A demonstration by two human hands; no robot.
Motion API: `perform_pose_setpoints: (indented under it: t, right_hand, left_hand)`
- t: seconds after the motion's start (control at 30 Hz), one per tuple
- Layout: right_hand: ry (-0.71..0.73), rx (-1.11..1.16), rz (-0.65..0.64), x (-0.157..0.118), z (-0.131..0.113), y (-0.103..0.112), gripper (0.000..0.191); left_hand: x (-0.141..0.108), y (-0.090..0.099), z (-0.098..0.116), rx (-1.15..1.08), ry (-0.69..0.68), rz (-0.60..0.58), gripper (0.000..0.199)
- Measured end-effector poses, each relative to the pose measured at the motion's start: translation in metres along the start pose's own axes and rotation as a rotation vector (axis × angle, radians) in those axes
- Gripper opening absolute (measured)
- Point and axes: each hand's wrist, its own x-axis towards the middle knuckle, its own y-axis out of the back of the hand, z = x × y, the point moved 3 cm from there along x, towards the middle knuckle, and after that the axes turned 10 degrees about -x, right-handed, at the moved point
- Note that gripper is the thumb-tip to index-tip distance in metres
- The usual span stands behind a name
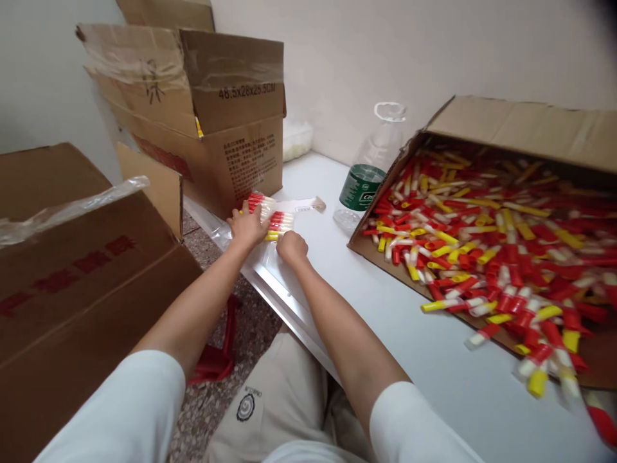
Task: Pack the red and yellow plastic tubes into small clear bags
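Rows of small red, white and yellow tubes (282, 222) lie in a clear plastic bag (271, 258) near the table's left edge. My left hand (248, 226) rests on the left part of the rows, its fingers spread over the tubes. Just right of it, my right hand (292, 247) is closed at the near side of the bag, apparently pinching the plastic; its fingertips are partly hidden. A pale printed strip (306, 204) extends from behind the tubes to the right.
On the white table (385, 308), a tilted cardboard box (525, 122) spills many loose tubes (482, 238) at its front. A clear bottle (359, 186) with a green label stands beside it. Tall cardboard cartons (236, 122) and another carton (87, 289) flank the left. A red stool (216, 360) is below.
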Motion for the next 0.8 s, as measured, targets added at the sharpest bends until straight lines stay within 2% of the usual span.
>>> perform_pose_setpoints:
  t: [0.13, 0.23, 0.43, 0.6, 0.8]
  right_hand:
    - [0.018, -0.05, 0.045, -0.01, 0.01, 0.009, 0.046]
    - [0.051, -0.091, 0.068, -0.026, 0.022, 0.016, 0.041]
    - [0.124, -0.137, 0.065, -0.055, 0.042, 0.019, 0.034]
    - [0.138, -0.134, 0.052, -0.06, 0.047, 0.012, 0.038]
    - [0.144, -0.148, 0.103, -0.06, 0.044, 0.008, 0.046]
  left_hand:
    - [0.003, 0.002, -0.002, 0.008, -0.005, -0.035, 0.068]
    - [0.011, 0.007, 0.001, 0.063, -0.004, -0.055, 0.073]
    - [0.031, 0.002, 0.003, 0.002, 0.212, -0.151, 0.09]
    - [0.039, -0.004, -0.003, -0.035, 0.342, -0.264, 0.102]
    - [0.039, -0.004, 0.002, -0.061, 0.341, -0.322, 0.103]
